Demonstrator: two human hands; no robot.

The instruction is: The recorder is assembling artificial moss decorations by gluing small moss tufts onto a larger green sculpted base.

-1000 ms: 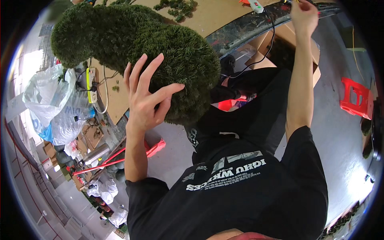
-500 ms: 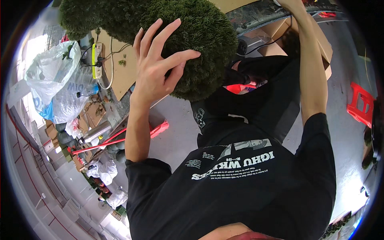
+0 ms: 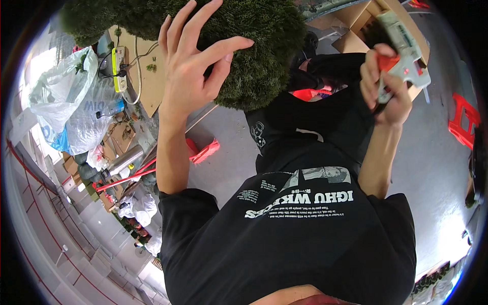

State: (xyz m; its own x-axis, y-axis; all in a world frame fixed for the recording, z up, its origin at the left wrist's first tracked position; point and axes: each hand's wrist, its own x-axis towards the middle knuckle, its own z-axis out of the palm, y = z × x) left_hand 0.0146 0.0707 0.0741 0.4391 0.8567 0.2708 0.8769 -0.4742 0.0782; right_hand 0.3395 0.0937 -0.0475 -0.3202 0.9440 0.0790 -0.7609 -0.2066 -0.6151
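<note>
A large mass of dense green artificial foliage, rounded like topiary, fills the top middle of the head view. Against it lies my left hand, fingers spread and seemingly touching the greenery without gripping it. My right hand is wrapped round a whitish glue gun with an orange-red trigger, raised to the right of the foliage. The glue gun is slightly blurred, and its nozzle is hard to make out.
An open cardboard box stands beyond the right hand. To the left are a power strip with plugged-in cords, and a large clear plastic bag. A red broom and a red plastic stool are lower down, at opposite sides.
My right hand has come back from the far top edge toward me, bringing the glue gun into view. The left hand keeps its spread pose on the foliage; the view has shifted slightly.
</note>
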